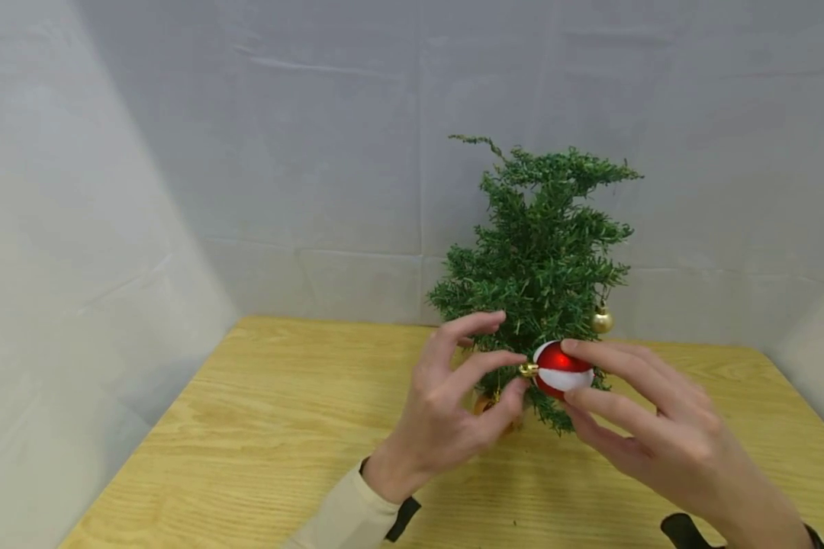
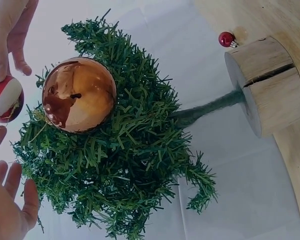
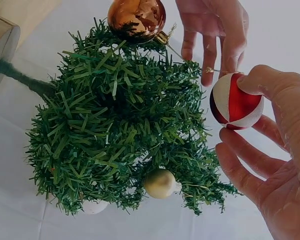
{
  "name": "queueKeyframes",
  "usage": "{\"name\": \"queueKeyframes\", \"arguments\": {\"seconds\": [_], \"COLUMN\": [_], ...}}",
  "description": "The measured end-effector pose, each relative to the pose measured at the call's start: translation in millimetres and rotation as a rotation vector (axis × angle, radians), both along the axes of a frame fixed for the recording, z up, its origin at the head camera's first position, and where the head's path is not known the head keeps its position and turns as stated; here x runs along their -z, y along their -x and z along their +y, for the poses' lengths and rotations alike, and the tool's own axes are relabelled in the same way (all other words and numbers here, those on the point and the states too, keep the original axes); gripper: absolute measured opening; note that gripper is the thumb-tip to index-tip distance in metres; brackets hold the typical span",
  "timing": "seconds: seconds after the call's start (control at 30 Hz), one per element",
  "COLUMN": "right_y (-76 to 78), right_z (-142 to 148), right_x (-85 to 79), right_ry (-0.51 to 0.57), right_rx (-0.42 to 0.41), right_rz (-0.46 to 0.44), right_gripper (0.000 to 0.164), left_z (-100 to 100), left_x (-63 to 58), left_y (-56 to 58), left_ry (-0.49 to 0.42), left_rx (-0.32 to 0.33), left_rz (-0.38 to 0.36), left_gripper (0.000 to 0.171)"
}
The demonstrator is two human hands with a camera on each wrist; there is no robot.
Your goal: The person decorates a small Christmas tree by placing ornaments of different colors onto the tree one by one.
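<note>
My right hand (image 1: 666, 427) grips a red and white striped bauble (image 1: 563, 371) between thumb and fingers, in front of the small artificial Christmas tree (image 1: 535, 252). The left hand (image 1: 446, 404) comes from the other side, its thumb and index fingertip pinching at the bauble's gold cap (image 1: 528, 369). A gold thread (image 3: 210, 70) shows beside the left fingertips in the right wrist view. Its other fingers are spread and bent. Close by, a shiny copper bauble (image 2: 80, 95) hangs from the tree, mostly behind the left hand in the head view.
A gold bauble (image 1: 601, 319) hangs on the tree's right side, and a white one (image 3: 94, 206) shows among the branches. The tree stands on a round wooden base (image 2: 270, 82), near a small red bauble (image 2: 226, 39). Behind the wooden table (image 1: 281, 427) hangs pale cloth (image 1: 316, 152).
</note>
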State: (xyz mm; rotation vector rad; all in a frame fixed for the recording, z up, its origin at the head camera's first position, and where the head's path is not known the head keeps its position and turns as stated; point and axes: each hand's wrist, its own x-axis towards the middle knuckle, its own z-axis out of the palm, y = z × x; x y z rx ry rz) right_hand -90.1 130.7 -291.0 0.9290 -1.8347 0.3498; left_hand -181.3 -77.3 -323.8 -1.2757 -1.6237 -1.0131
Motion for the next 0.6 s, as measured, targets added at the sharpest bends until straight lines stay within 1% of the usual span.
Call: {"name": "queueKeyframes", "arguments": {"seconds": [0.2,0.5,0.6], "right_y": [-1.5,-1.6,-2.0], "right_z": [1.0,0.0,0.2], "right_x": [0.3,-0.8,-0.8], "right_ry": [-0.005,-0.002,0.011], "right_rx": [0.009,0.028,0.009], "right_rz": [-0.01,-0.01,-0.014], "right_gripper": [0.033,0.035,0.034], "left_z": [-0.3,-3.4,-4.8], "left_x": [0.7,-1.1,-1.2], "left_y": [0.2,2.6,3.3], "left_ry": [-0.013,-0.038,-0.05], "left_rx": [0.017,0.04,0.039], "left_rz": [-0.015,-0.011,-0.008], "left_gripper": [0.007,0.005,0.007]}}
